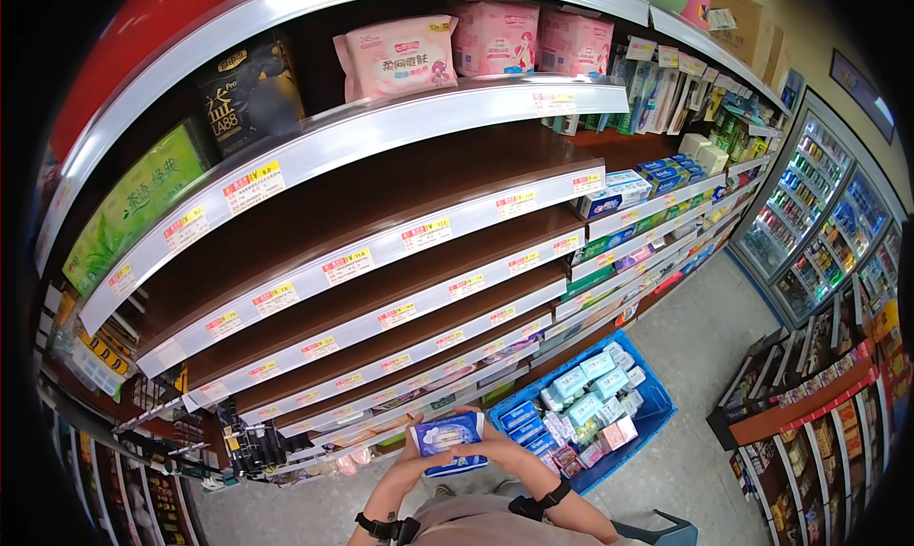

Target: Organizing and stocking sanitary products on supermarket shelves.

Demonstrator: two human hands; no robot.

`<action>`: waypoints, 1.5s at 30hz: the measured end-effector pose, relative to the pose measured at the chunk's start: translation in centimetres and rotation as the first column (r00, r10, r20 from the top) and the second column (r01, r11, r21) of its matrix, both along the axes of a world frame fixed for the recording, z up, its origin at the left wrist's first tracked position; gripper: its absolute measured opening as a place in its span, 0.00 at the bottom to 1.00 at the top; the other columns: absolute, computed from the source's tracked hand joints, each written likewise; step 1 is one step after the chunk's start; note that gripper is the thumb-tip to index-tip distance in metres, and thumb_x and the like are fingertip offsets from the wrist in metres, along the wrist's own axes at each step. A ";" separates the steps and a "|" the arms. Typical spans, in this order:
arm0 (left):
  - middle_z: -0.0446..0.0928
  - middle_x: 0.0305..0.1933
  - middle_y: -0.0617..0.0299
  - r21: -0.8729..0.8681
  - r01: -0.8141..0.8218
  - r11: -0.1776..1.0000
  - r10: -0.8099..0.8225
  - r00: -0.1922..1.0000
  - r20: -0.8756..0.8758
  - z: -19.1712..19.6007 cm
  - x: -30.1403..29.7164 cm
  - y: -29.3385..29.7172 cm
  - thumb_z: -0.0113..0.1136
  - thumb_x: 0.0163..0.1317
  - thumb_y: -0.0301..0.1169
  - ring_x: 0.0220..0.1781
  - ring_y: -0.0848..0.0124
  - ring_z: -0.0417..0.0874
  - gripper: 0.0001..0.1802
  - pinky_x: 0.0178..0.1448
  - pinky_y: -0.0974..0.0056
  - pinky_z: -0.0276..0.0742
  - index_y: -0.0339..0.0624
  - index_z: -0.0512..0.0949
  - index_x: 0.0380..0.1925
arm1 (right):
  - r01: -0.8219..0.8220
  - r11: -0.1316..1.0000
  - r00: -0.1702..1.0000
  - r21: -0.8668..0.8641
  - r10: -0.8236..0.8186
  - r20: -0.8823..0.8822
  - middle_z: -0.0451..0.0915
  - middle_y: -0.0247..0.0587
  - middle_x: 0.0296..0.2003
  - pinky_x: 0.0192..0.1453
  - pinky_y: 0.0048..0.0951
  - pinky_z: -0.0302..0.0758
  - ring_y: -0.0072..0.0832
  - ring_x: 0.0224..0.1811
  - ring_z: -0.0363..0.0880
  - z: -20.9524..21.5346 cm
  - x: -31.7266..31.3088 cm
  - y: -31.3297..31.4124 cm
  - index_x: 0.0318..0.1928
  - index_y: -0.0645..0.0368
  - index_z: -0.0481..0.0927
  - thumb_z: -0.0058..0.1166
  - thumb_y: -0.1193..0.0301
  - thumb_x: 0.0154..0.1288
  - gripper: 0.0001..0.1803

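Observation:
Low in front of my body, both hands hold a dark blue and white soft pack [446,434], which looks like sanitary pads. My left hand [411,462] wraps its left side. My right hand [493,445] grips the right side, its thumb lying across the front. Another blue layer shows beneath the upper face; I cannot tell if it is a second pack. Just right of my hands, on the floor, stands a blue plastic crate [657,422]. It holds blue packs [520,416], pale aqua packs [571,382] and a pink pack [619,434].
Curved brown shelves [381,184] with tagged white edges span the front. Pink packs [400,59], a black pack [249,94] and a green pack [138,203] stand on the upper shelf. Toothpaste boxes [619,192] lie farther right. Drink fridges [800,213] and a low rack [800,384] stand beyond the aisle.

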State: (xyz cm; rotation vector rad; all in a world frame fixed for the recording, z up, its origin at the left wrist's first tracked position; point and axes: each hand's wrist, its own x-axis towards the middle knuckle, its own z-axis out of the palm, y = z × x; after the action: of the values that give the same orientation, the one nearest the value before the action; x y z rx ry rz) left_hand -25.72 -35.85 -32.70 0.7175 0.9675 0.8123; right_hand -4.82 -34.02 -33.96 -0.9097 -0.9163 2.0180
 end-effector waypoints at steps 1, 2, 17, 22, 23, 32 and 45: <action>0.61 0.69 0.49 0.000 -0.016 1.000 0.016 1.000 0.020 -0.5 -0.2 -0.2 0.76 0.51 0.25 0.70 0.61 0.66 0.63 0.70 0.60 0.66 0.41 0.36 0.75 | -0.002 1.000 1.000 0.008 0.002 -0.006 0.69 0.44 0.62 0.70 0.31 0.64 0.31 0.66 0.68 0.0 -0.1 -0.1 0.72 0.57 0.55 0.72 0.74 0.54 0.49; 0.61 0.69 0.49 0.000 -0.032 0.999 0.032 0.999 0.041 -1.2 -0.4 -0.3 0.76 0.51 0.25 0.70 0.60 0.67 0.63 0.70 0.60 0.66 0.41 0.37 0.75 | -0.016 1.000 1.000 -0.020 0.016 -0.026 0.69 0.44 0.62 0.70 0.31 0.64 0.31 0.66 0.68 0.0 -0.3 -0.1 0.71 0.56 0.55 0.72 0.74 0.53 0.49; 0.61 0.69 0.49 0.022 -0.104 0.994 0.100 0.985 0.141 -1.2 -0.5 -2.9 0.70 0.56 0.23 0.69 0.59 0.68 0.56 0.70 0.57 0.67 0.51 0.40 0.76 | -0.050 0.995 0.999 0.085 0.048 0.025 0.70 0.42 0.61 0.70 0.30 0.63 0.30 0.65 0.69 -0.6 -0.8 -1.2 0.74 0.55 0.50 0.73 0.75 0.53 0.54; 0.62 0.69 0.49 0.045 -0.110 0.993 0.104 0.988 0.116 -1.7 -0.9 -3.1 0.71 0.57 0.26 0.68 0.59 0.68 0.56 0.70 0.57 0.67 0.50 0.40 0.75 | -0.069 0.998 0.998 0.001 0.069 0.001 0.70 0.42 0.62 0.70 0.30 0.64 0.30 0.65 0.68 -0.1 -1.2 -1.2 0.74 0.55 0.51 0.72 0.77 0.52 0.53; 0.62 0.69 0.49 0.035 -0.112 0.993 0.107 0.987 0.122 -1.6 -0.9 -3.2 0.71 0.57 0.27 0.68 0.59 0.68 0.56 0.70 0.57 0.68 0.51 0.40 0.75 | -0.070 0.998 0.998 0.000 0.070 0.002 0.70 0.42 0.62 0.70 0.30 0.64 0.30 0.65 0.68 -0.4 -1.2 -1.4 0.74 0.55 0.51 0.72 0.77 0.52 0.53; 0.63 0.68 0.51 0.036 -0.110 0.993 0.105 0.989 0.105 -1.1 -0.9 -3.4 0.72 0.57 0.29 0.68 0.60 0.69 0.55 0.68 0.58 0.69 0.53 0.42 0.75 | -0.041 0.999 0.999 0.036 0.042 -0.011 0.70 0.42 0.62 0.70 0.30 0.63 0.30 0.64 0.69 -1.9 -1.6 -1.5 0.76 0.55 0.49 0.72 0.78 0.52 0.55; 0.66 0.66 0.52 0.003 -0.102 0.995 0.101 0.991 0.088 -1.7 -0.8 -2.7 0.67 0.60 0.28 0.66 0.62 0.71 0.48 0.67 0.61 0.69 0.50 0.48 0.74 | -0.030 1.000 0.998 0.001 0.030 -0.061 0.67 0.44 0.65 0.72 0.32 0.61 0.32 0.67 0.66 -1.6 -1.6 -1.9 0.76 0.54 0.48 0.74 0.74 0.52 0.57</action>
State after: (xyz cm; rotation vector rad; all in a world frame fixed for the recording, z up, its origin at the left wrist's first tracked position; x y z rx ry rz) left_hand -26.54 -38.59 -34.38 0.6379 0.9274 0.9301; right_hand -6.40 -35.89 -35.53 -0.8341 -0.9022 2.0597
